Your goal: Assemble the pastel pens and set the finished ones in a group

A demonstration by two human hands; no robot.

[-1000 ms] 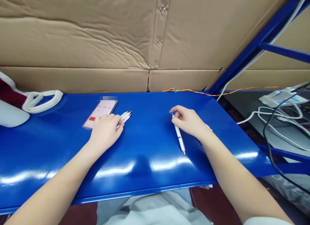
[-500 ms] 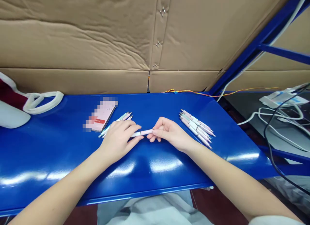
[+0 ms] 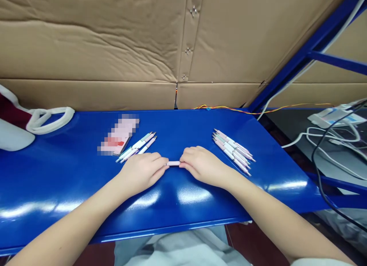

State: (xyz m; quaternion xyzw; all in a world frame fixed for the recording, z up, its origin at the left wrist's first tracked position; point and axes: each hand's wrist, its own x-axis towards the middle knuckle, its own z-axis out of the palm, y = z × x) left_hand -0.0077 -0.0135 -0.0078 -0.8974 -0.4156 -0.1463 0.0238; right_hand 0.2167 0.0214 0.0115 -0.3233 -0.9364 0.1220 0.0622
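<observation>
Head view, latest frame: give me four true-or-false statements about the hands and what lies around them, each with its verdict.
1. The left hand and right hand hold one slim pale pink pen between them: true.
2. The large bundle of slim pastel pens lies left of both hands: false, it lies to the right of the right hand.
3. A smaller group of slim pastel pens lies beside the pixelated smartphone: true.
4. The smartphone stands upright: false, it lies flat on the glossy blue metal table.
</observation>
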